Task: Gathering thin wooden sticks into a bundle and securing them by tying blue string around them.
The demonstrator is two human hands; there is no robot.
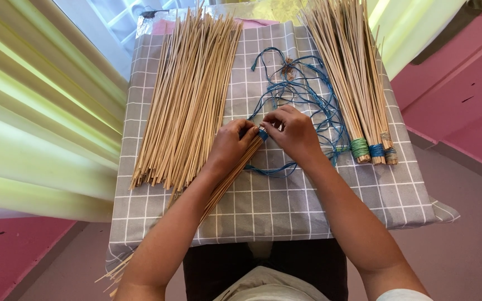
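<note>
My left hand (231,146) grips a thin bundle of pale wooden sticks (227,181) near its upper end; the bundle runs down and left under my forearm, past the table's edge. My right hand (294,134) pinches blue string (263,133) wound around the bundle's end, right beside my left fingers. More of the blue string (302,92) lies in a loose tangle on the cloth behind my hands.
A grey checked cloth (285,206) covers the small table. A big loose pile of sticks (188,95) lies at the left. Tied stick bundles (358,83) with green and blue wrappings lie at the right. Yellow-green curtain (34,128) hangs left; pink walls sit at both sides.
</note>
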